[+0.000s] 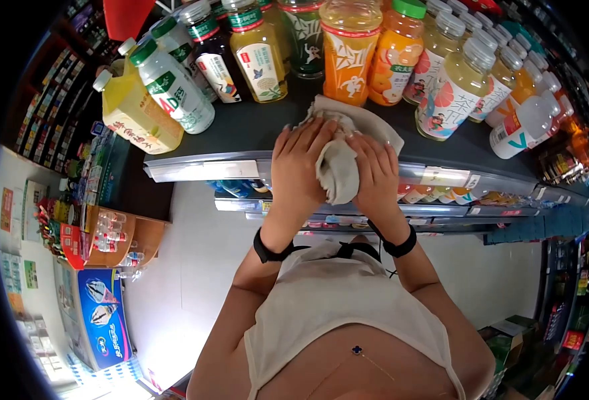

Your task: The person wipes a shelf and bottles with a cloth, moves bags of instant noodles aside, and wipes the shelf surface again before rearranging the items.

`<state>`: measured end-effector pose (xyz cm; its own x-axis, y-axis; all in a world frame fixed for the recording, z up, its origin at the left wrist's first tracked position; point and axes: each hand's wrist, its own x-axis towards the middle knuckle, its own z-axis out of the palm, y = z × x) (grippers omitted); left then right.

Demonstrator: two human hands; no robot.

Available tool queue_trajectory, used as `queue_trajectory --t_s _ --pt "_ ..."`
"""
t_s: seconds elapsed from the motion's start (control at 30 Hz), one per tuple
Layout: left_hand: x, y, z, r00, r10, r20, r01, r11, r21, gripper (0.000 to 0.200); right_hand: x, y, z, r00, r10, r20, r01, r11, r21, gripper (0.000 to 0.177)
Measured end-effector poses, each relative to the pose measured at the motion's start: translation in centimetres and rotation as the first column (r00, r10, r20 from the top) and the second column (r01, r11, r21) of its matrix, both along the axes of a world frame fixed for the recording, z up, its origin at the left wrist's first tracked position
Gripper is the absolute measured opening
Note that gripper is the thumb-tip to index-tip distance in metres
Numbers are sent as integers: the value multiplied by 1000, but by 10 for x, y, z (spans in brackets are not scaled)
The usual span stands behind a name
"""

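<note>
A light beige cloth point(339, 170), bunched and partly folded, lies on the dark shelf top point(241, 127) at its front edge. My left hand point(299, 163) is closed round the cloth's left side, with the fingers pointing up the frame. On its other side, my right hand point(376, 170) grips the cloth with bent fingers. Just behind the cloth stands an orange drink bottle point(350, 57), with a dark green bottle point(304, 40) to its left. Both wrists wear black bands.
A yellow carton point(141, 120) and a white bottle point(174, 93) stand at the shelf's left end. Clear bottles with pink fruit labels point(451, 97) fill the right. Below the price-tag edge point(208, 170) are lower stocked shelves. A blue freezer point(104, 320) is at lower left.
</note>
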<state>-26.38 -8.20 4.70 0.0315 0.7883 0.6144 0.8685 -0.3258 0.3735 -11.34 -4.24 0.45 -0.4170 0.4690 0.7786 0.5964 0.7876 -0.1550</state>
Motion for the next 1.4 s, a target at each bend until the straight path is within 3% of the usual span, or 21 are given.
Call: queue_trajectory --t_s 0.13,0.33,0.47,0.6,0.63,0.73,0.77,0.83,0.9,0.93,1.0,1.1,1.13,1.2,1.23,1.27,1.3,1.33,1.37,1.4 --pt "11 -4 -30 987 159 -11 -155 972 174 47 3 -10 -9 1000 17 -14 -17 1000 19 40" --pt "0 2 -92 975 207 -77 -151 879 453 27 12 -29 -36 998 24 -55 -24 1000 13 35" --pt "-6 7 -137 980 185 -78 -102 793 601 24 26 -35 -41 998 24 54 -26 998 49 35" --pt "-19 0 -159 981 120 -150 3 769 639 18 35 -46 -50 993 81 84 -81 997 -7 36" --pt "-26 -1 -163 967 152 -203 20 752 659 16 36 -49 -55 983 182 4 -179 971 -155 39" --pt "-45 -6 -167 940 119 -320 121 759 639 14 37 -42 -61 934 330 -136 -357 865 -353 44" --pt "-50 -12 -173 934 97 -343 135 793 593 17 38 -42 -60 945 307 -110 -323 833 -448 48" --pt "-59 -20 -187 921 43 -387 174 845 506 22 38 -41 -62 932 318 -173 -362 822 -439 46" --pt "-41 -43 -165 954 6 -301 75 963 258 29 36 -39 -63 917 324 -231 -391 840 -375 46" --pt "-32 -48 -149 967 0 -256 32 992 122 32 38 -40 -61 922 311 -231 -385 802 -456 44" --pt "-29 -45 -125 981 -194 -29 191 977 -92 40 45 -45 -53 929 296 -224 -370 700 -610 41" --pt "-39 -58 -116 893 -245 378 371 875 -310 49 61 -43 -40 880 146 -452 -466 450 -762 26" --pt "-57 -66 -127 807 -198 556 438 833 -339 48 66 -41 -40 863 73 -499 -492 340 -801 23" --pt "-60 -72 -130 466 -79 881 449 879 -159 47 72 -38 -38 735 -188 -651 -617 212 -758 23" --pt "-69 -70 -135 562 -139 816 419 898 -135 57 71 -39 -33 640 -349 -685 -666 193 -721 24" --pt "-64 -66 -120 587 -58 807 392 893 -222 65 69 -38 -25 527 -503 -685 -708 186 -681 25" --pt "-66 -67 -128 506 23 862 373 895 -243 66 68 -39 -14 395 -593 -702 -816 124 -564 28" --pt "-66 -67 -137 413 94 906 364 895 -259 67 67 -39 -14 377 -606 -700 -828 119 -549 28" --pt "-52 -66 -123 270 12 963 479 866 -145 69 67 -40 -15 356 -621 -698 -837 121 -534 28" --pt "-51 -66 -127 144 40 989 550 827 -114 66 68 -41 -13 332 -638 -694 -845 126 -520 27"
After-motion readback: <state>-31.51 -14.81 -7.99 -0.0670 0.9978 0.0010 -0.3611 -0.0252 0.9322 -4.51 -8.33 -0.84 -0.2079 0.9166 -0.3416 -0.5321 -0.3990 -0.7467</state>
